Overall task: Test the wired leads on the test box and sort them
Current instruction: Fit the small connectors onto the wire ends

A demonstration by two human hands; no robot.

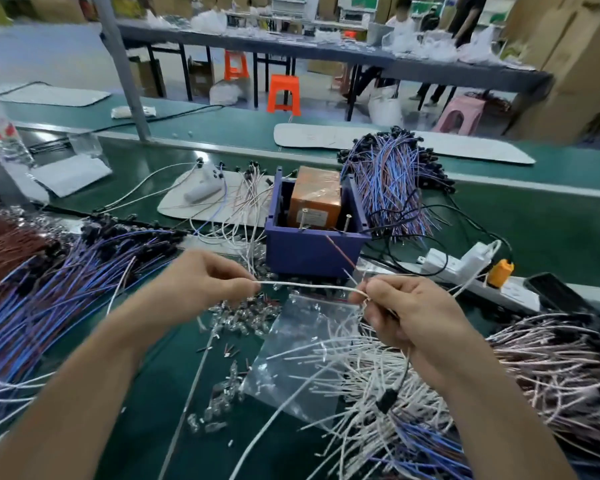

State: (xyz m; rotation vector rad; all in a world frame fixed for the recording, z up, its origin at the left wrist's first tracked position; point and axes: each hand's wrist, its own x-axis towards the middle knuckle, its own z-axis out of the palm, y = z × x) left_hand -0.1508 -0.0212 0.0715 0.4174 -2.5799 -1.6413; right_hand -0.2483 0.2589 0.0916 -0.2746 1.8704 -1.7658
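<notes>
Mid-frame, the left grip (201, 285) and right grip (409, 313) are each pinching one white lead (309, 285), stretching it taut. Loose strands are crowding the right, likely snagging it before it reaches the test box (309, 251) just beyond.

— The lead (309, 285) in the right grip (413, 313)?
— White. The box (312, 251) beyond it is violet-blue, the block (314, 199) inside orange.
— The desk (174, 358)?
— Green. The pile (49, 289) left of the left grip (201, 282) is blue, white and black.
</notes>
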